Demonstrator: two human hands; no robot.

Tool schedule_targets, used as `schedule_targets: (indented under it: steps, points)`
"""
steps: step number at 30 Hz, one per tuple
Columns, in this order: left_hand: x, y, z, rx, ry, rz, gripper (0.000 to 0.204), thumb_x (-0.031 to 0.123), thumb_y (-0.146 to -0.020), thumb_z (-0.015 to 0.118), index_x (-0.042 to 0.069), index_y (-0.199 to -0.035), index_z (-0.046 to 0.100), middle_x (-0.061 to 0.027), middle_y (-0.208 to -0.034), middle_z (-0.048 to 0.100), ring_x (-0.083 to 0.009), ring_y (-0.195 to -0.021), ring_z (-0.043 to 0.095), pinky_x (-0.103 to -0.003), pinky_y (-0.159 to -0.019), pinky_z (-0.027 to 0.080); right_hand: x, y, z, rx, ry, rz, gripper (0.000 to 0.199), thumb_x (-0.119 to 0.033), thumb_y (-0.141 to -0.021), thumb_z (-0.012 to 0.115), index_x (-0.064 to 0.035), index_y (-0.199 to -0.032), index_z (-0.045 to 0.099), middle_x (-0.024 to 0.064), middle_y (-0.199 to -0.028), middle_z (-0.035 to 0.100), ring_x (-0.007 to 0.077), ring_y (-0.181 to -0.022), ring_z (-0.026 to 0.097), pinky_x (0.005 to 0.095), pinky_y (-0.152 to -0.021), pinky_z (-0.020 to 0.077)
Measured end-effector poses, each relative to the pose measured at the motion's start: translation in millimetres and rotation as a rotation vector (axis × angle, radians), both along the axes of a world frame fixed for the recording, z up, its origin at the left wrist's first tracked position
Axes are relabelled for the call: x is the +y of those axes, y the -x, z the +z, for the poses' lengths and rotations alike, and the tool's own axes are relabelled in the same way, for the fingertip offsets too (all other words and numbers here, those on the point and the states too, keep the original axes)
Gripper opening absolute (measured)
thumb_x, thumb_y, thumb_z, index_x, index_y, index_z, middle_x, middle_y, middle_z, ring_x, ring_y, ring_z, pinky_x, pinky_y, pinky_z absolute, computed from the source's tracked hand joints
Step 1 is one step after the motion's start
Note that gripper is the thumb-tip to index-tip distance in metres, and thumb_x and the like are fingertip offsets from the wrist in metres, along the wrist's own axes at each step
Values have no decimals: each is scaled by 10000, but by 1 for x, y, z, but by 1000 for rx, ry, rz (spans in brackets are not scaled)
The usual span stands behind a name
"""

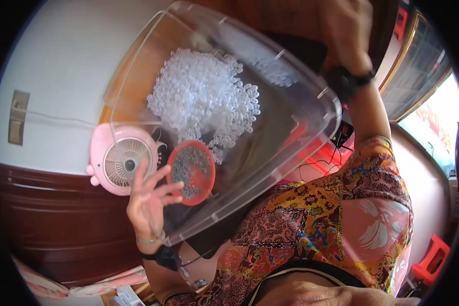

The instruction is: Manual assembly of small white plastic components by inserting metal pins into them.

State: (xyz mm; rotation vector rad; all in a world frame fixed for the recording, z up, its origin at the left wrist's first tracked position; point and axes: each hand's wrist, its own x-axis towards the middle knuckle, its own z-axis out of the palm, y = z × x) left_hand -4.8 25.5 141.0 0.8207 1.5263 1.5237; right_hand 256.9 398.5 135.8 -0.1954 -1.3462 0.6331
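Observation:
My left hand is at the near left rim of a clear plastic bin, with its fingers spread and nothing visible in them. Its fingertips reach the edge of a small red bowl, which holds many tiny grey metal pieces. Beside the bowl, a large heap of small white plastic pieces with holes lies in the bin. Beyond the bin's far right side, my right hand is raised and smeared by motion, so its fingers cannot be read. Dark bands are on both wrists.
A pink fan stands close to my left hand, against the wall side. A wall switch plate is at the far left. Red plastic stools and a glass-fronted cabinet stand on the right. Dark cables hang near my right arm.

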Motion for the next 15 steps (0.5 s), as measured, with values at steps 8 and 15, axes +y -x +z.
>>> schedule_targets:
  steps: [8, 15]
  points:
    - [-82, -3, 4, 6, -10, 56, 836, 249, -787, 534, 36, -1470, 101, -323, -1317, 418, -472, -1009, 586, -470, -681, 587, 147, 189, -131, -1266, -303, -5, 221, -222, -827, 533, -81, -931, 668, 124, -922, 672, 318, -901, 627, 436, -773, 483]
    - [-151, -8, -9, -107, -19, 95, 866, 267, -792, 581, 100, -1486, 91, -284, -1397, 342, -489, -1072, 546, -553, -786, 552, 126, 234, -169, -1350, -163, 79, 308, -94, -780, 496, -64, -1034, 667, 165, -1049, 652, 336, -1002, 600, 412, -836, 475]
